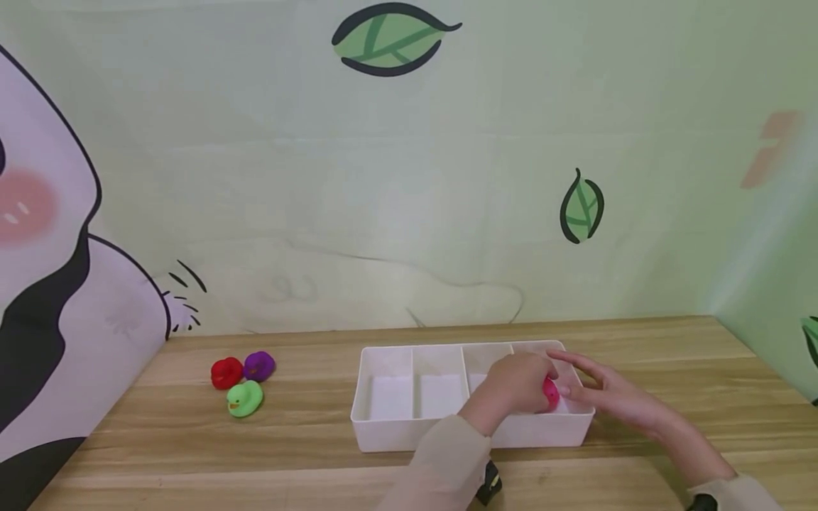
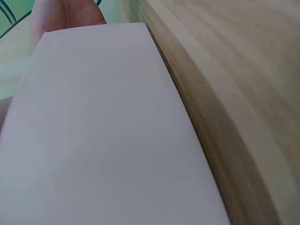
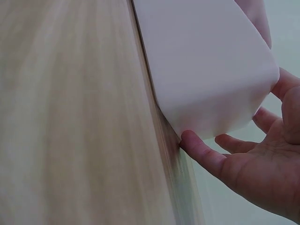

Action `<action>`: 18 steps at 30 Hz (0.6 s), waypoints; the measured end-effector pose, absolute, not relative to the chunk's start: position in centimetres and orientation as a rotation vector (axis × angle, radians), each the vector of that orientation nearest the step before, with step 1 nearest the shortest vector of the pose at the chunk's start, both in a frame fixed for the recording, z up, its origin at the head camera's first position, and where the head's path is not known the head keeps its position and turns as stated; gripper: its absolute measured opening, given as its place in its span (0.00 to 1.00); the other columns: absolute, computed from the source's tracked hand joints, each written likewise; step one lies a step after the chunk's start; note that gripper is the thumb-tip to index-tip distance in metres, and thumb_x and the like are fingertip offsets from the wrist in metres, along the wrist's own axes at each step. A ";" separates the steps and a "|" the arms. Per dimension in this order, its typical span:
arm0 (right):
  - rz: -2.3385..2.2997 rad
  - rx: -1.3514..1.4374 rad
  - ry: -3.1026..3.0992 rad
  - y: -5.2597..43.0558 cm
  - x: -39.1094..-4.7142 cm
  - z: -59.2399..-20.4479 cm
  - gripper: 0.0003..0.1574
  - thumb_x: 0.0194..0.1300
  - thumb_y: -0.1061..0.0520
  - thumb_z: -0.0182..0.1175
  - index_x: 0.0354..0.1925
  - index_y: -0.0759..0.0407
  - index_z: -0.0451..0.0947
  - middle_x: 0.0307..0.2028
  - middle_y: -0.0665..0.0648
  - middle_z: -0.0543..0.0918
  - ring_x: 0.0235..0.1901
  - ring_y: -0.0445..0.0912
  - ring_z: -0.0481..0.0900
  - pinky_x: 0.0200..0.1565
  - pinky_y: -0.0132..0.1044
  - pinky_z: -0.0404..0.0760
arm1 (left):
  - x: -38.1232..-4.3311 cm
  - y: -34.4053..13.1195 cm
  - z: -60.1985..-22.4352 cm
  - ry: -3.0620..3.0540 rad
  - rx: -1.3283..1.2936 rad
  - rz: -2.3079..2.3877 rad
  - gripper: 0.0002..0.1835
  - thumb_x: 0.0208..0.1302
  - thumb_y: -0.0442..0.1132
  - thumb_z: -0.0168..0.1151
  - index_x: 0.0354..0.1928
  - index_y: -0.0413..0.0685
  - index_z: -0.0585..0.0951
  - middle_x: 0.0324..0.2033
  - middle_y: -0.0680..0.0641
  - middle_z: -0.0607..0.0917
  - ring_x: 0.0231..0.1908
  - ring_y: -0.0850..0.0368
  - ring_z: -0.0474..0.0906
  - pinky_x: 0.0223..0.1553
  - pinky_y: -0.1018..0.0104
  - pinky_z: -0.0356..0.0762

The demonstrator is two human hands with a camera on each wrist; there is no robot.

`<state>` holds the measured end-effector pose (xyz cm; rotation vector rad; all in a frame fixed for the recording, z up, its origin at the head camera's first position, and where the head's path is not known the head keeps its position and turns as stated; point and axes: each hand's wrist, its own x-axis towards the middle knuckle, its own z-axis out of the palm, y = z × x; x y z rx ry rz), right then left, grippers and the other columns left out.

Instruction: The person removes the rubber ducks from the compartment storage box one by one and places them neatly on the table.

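My left hand [image 1: 519, 380] reaches over the front wall of a white divided box [image 1: 473, 434] and grips a pink rubber duck [image 1: 551, 394] in the rightmost compartment. Most of that duck is hidden by the fingers. My right hand [image 1: 623, 397] is at the box's right end, fingers spread and bent lightly around the corner. In the right wrist view, its fingertips [image 3: 190, 137] lie right by the box's end wall. The box's front wall [image 2: 108, 126] fills most of the left wrist view.
On the wooden table [image 1: 255, 461], to the left of the box, a red duck [image 1: 226, 373], a purple duck [image 1: 259, 366] and a light green duck [image 1: 245, 399] sit close together. A printed green backdrop [image 1: 409, 177] rises behind the table.
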<state>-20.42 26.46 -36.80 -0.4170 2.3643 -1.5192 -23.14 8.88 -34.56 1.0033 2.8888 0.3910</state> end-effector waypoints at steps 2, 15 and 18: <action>-1.519 -0.418 2.372 26.5 -20.4 -36.9 0.40 0.64 0.53 0.53 0.68 0.59 0.49 0.68 0.72 0.43 0.61 0.75 0.47 0.50 0.68 0.63 | -23.3 9.1 -34.5 2.896 0.974 0.371 0.14 0.48 0.39 0.68 0.40 0.57 0.84 0.21 0.59 0.75 0.22 0.64 0.68 0.18 0.76 0.63; -1.510 -0.401 2.383 26.4 -20.4 -37.0 0.40 0.63 0.52 0.54 0.68 0.58 0.50 0.67 0.72 0.45 0.61 0.75 0.46 0.49 0.70 0.62 | -23.1 8.8 -35.0 2.939 1.007 0.515 0.14 0.46 0.43 0.71 0.38 0.56 0.84 0.23 0.61 0.79 0.22 0.68 0.68 0.20 0.80 0.65; -1.504 -0.393 2.385 26.3 -20.4 -37.0 0.41 0.63 0.51 0.54 0.69 0.58 0.49 0.67 0.73 0.47 0.61 0.75 0.47 0.49 0.69 0.63 | -23.2 8.3 -35.1 2.918 1.031 0.663 0.17 0.45 0.42 0.72 0.41 0.55 0.84 0.26 0.61 0.80 0.24 0.69 0.69 0.22 0.82 0.65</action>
